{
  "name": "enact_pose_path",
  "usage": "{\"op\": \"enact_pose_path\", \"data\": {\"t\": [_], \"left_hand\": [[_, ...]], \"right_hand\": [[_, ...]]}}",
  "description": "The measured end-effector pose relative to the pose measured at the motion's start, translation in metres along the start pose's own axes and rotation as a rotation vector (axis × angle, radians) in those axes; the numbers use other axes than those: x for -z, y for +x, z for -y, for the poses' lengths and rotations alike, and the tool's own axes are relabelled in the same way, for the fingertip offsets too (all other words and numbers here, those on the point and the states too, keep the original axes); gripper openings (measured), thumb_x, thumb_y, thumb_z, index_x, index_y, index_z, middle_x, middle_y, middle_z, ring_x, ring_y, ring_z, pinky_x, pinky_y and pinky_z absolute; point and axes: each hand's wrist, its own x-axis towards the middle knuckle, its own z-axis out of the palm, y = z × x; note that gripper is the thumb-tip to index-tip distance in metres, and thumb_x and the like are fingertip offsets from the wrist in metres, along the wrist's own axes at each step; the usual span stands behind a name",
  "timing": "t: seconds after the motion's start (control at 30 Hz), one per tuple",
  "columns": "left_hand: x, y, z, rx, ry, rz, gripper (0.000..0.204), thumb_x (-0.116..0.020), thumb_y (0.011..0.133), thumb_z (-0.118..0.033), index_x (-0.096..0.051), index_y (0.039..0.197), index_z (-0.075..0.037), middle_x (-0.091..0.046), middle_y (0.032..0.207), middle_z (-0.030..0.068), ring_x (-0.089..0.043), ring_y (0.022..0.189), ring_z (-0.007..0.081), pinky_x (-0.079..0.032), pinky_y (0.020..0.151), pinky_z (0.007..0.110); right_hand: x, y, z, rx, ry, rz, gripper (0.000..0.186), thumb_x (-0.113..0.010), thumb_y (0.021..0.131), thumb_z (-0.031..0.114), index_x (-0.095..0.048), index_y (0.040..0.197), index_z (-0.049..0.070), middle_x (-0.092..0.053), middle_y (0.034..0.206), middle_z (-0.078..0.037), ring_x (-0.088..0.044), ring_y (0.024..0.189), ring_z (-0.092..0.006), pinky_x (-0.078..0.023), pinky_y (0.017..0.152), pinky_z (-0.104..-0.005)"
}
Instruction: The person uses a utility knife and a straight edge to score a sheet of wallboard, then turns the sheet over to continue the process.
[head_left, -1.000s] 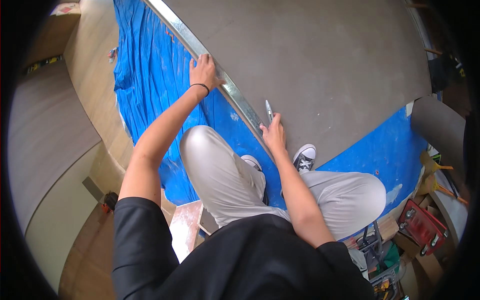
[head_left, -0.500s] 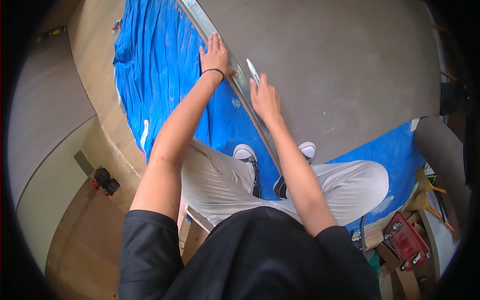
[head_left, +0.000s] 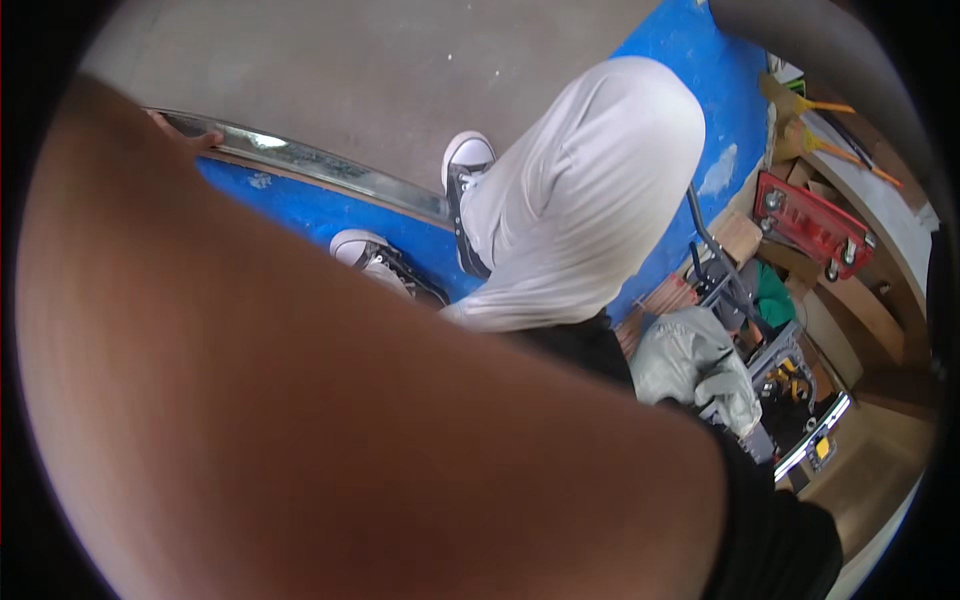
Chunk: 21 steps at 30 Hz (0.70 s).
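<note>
While the blurred R arm (head_left: pixel 350 400) hid much of the view, the L hand (head_left: pixel 187 133) touched the metal strip (head_left: pixel 330 172), which ran rt. from it; couldn't tell how open its grip was. R hand's grip was out of view. Grey sheet (head_left: pixel 380 70) lay beyond L grip, blue sheet (head_left: pixel 290 203) nearer.

At far left, the metal strip (head_left: pixel 330 172) was shiny silver, the board (head_left: pixel 350 60) plain grey. The sheet (head_left: pixel 735 110) was bright blue with whitish smudges, the trousers (head_left: pixel 600 180) pale grey, the shoes (head_left: pixel 468 165) dark with white toes. To the right, the dolly (head_left: pixel 805 222) was red; nearer, the sleeve (head_left: pixel 775 530) was black.
</note>
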Motion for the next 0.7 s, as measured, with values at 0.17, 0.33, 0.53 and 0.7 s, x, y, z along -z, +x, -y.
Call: {"op": "enact_pose_path", "data": {"t": [0.17, 0.33, 0.53, 0.7], "left_hand": [[-0.005, 0.0, -0.026, -0.113, 0.058, 0.085, 0.118, -0.084, 0.06, -0.049, -0.024, 0.149, -0.001, -0.024, 0.157, 0.0141, -0.024, 0.145, 0.0263, -0.027, 0.111, 0.054], [-0.023, -0.009, 0.0, -0.058, -0.157, -0.045, 0.125, -0.09, 0.05, -0.039, -0.023, 0.15, -0.005, -0.019, 0.158, 0.0143, -0.022, 0.146, 0.0264, -0.025, 0.112, 0.057], [-0.013, -0.014, -0.011, -0.016, -0.225, -0.139, 0.104, -0.08, 0.068, -0.035, -0.024, 0.149, -0.002, -0.021, 0.158, 0.0121, -0.023, 0.146, 0.0247, -0.027, 0.112, 0.055], [-0.019, -0.01, -0.012, 0.015, -0.205, -0.156, 0.095, -0.076, 0.072, -0.029, -0.026, 0.149, -0.004, -0.019, 0.159, 0.0097, -0.02, 0.146, 0.0221, -0.027, 0.113, 0.054]], "right_hand": [[0.014, -0.018, 0.01, -0.038, 0.048, -0.042, 0.046, -0.055, 0.087, 0.042, -0.061, 0.117, 0.007, -0.069, 0.099, -0.023, -0.066, 0.092, -0.0404, -0.052, 0.079, -0.0474], [0.055, -0.123, -0.013, -0.007, -0.112, 0.029, 0.048, -0.053, 0.089, 0.043, -0.057, 0.122, 0.008, -0.068, 0.1, -0.024, -0.065, 0.092, -0.044, -0.051, 0.08, -0.0489], [0.062, -0.185, -0.058, -0.121, -0.378, 0.143, 0.037, -0.045, 0.095, 0.034, -0.046, 0.122, 0.009, -0.068, 0.087, -0.026, -0.065, 0.083, -0.0468, -0.05, 0.075, -0.0562], [0.047, -0.189, -0.057, -0.065, -0.491, 0.186, 0.033, -0.046, 0.096, 0.031, -0.048, 0.118, 0.006, -0.068, 0.084, -0.025, -0.066, 0.081, -0.0451, -0.051, 0.073, -0.056]]}}
